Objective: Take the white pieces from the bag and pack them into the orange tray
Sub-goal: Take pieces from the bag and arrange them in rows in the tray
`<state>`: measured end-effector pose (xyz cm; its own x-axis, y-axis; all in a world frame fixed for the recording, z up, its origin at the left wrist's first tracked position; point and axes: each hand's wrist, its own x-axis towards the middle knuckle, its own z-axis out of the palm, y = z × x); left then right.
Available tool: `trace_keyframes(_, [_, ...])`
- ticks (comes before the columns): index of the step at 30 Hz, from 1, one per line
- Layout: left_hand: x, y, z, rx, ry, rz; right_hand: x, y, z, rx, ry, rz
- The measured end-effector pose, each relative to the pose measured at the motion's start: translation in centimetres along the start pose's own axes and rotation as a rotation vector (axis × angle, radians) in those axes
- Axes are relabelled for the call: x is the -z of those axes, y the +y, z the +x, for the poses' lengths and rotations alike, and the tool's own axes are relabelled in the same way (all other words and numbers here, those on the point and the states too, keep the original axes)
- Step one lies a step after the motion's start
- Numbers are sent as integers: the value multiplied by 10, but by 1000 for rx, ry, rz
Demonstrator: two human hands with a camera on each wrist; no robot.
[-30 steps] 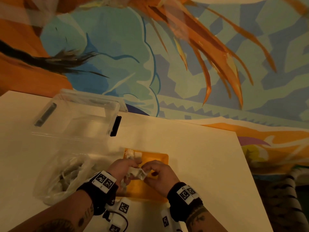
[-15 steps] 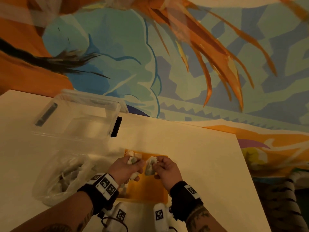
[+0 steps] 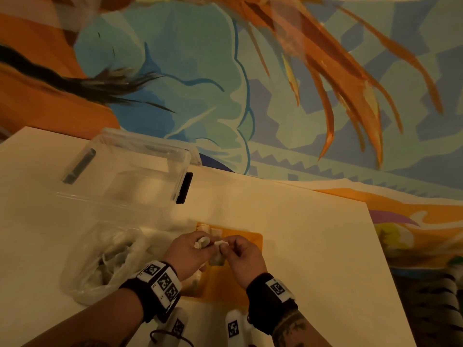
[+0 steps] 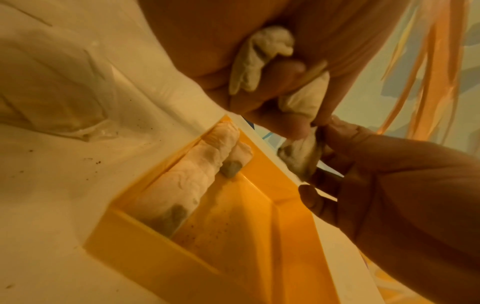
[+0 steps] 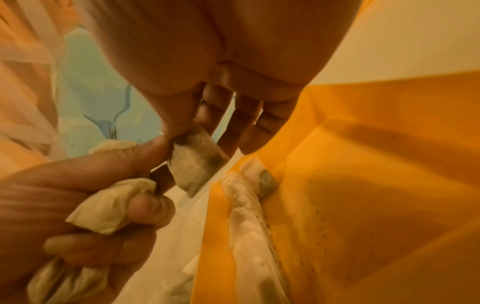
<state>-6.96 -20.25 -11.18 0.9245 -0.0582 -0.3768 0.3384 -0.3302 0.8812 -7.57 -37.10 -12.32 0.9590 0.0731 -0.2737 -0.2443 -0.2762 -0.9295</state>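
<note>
Head view shows your clear lidded box [image 3: 140, 176] and crinkled plastic bag [image 3: 105, 261] left of the orange tray [image 3: 253, 241] on the pale worktop [image 3: 300, 246]. Your left hand [image 3: 186, 254] curls round several soft, crumpled white pieces [image 4: 262, 57]; your right hand [image 3: 244, 256] pinches one [image 5: 194, 162] above the tray, where three rumpled pieces [image 4: 192, 174] line one wall.

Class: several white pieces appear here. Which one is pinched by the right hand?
The small squarish piece pinched by the right hand, hanging above the orange tray. Others are bunched in the left hand or lie in the tray.
</note>
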Motion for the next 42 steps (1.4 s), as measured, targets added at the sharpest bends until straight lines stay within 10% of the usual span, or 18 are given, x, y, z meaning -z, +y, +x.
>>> trace_keyframes(13, [28,-30,29,160,150,155,-16,38,57,-299,111,-190])
trace_keyframes(21, [31,-44,37,210,-26,511,-29,57,92,-476,113,-266])
trace_keyframes(42, [29,-31,40,241,101,218,-22,17,55,-372,43,-257])
